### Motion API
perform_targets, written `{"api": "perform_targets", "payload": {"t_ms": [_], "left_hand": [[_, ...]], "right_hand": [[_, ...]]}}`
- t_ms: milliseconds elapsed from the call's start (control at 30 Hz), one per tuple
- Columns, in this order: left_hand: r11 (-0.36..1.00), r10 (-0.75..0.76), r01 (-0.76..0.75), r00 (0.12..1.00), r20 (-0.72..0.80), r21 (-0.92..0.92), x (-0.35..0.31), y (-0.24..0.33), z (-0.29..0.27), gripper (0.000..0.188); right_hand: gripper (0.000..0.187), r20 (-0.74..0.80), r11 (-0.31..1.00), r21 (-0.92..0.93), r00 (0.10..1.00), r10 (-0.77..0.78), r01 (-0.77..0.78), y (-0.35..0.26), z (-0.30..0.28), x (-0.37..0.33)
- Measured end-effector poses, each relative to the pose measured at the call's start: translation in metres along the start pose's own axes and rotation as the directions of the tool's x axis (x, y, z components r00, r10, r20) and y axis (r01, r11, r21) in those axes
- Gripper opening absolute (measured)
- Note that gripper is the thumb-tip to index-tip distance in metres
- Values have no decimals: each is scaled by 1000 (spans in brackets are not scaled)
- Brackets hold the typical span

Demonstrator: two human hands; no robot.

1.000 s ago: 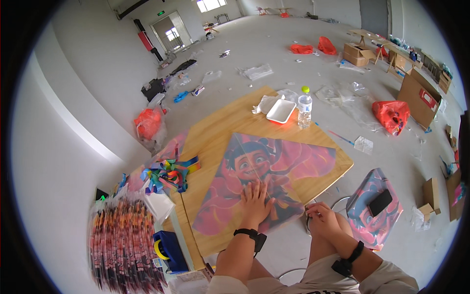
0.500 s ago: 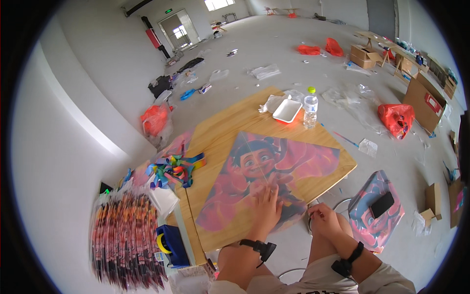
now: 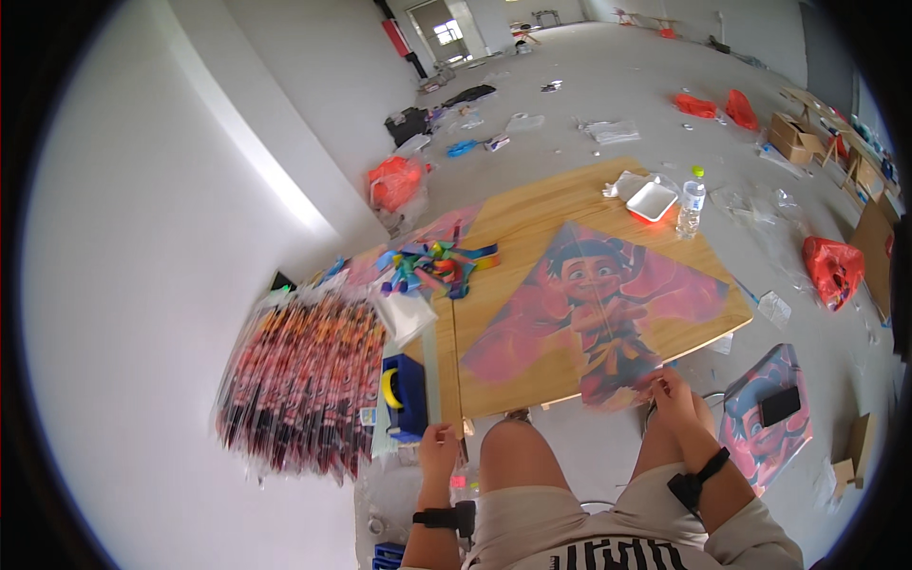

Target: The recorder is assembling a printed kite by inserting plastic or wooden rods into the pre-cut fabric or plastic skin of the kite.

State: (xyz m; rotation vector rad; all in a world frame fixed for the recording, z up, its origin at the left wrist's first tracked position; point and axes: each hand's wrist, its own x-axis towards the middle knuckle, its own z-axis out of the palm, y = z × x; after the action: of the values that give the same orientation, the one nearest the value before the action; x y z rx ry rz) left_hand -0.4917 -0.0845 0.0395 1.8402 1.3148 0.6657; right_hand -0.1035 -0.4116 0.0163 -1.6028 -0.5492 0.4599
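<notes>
A kite-shaped printed sheet [image 3: 608, 304] with a pink cartoon figure lies on the wooden table [image 3: 532, 204], its lower tip hanging past the near edge. My right hand [image 3: 673, 397] is closed beside that tip, its fingertips against the sheet's edge; whatever they hold is hidden. Off the table's near left corner is my left hand [image 3: 439, 450], fingers bent together, with no hold that I can make out. It is just right of a blue tape dispenser [image 3: 408, 404] with a yellow roll.
Packed colourful sheets [image 3: 304, 380] stand in a row at the left. Bright ribbons [image 3: 432, 269] lie on the table's left; a white tray [image 3: 654, 201] and a water bottle [image 3: 693, 204] are at its far right. A phone [image 3: 780, 407] rests on another printed piece [image 3: 760, 446].
My left hand has left the printed sheet and moved left toward the tape dispenser. My right hand has come up to the sheet's lower tip. The whole view has swung left.
</notes>
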Motion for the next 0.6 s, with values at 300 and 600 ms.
{"api": "perform_targets", "payload": {"t_ms": [300, 600], "left_hand": [[902, -288, 316, 948, 135, -293, -26, -95, -59, 34], [875, -371, 369, 927, 57, -314, -2, -85, -33, 33]], "right_hand": [[16, 2, 993, 113, 999, 34, -34, -44, -31, -31], [17, 11, 993, 117, 1000, -21, 19, -39, -41, -90]]}}
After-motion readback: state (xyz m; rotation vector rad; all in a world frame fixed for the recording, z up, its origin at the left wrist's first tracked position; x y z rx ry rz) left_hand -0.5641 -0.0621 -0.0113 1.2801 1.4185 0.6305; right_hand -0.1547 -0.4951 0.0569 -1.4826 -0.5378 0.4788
